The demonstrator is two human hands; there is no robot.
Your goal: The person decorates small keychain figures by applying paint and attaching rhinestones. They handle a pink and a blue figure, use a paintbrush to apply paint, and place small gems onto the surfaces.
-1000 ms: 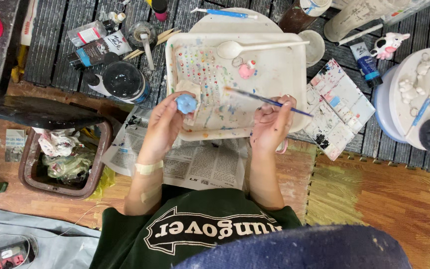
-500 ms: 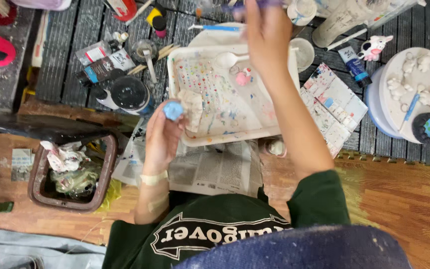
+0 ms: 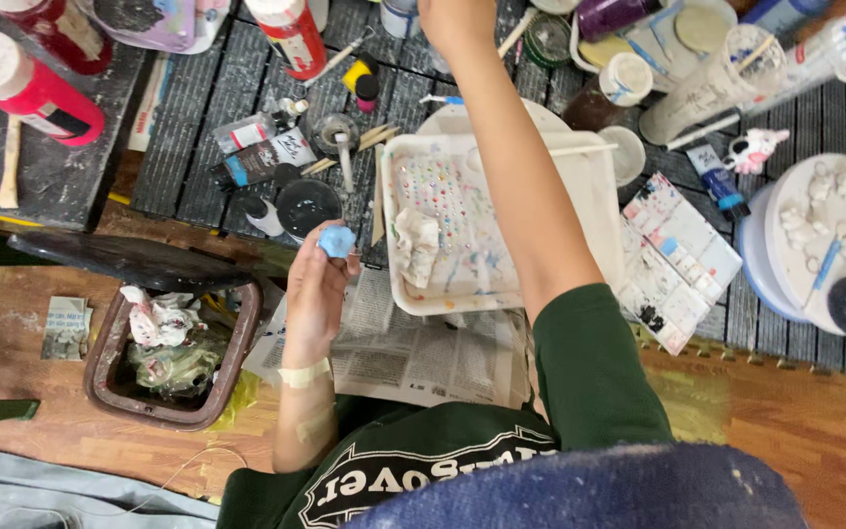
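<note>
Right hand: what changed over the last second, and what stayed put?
The right hand left the white tray, where it held a thin brush, and stretched far forward toward the jars. The left hand still holds the small blue piece up; the tray stayed.

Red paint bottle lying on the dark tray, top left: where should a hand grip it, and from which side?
Grip the red paint bottle across its round body, mid-length, coming down from above. It lies tilted on its side on the dark tray with its pale cap end toward the upper left, so the long sides are exposed. Approach from the wooden stick side; another red bottle crowds the far side.
</note>
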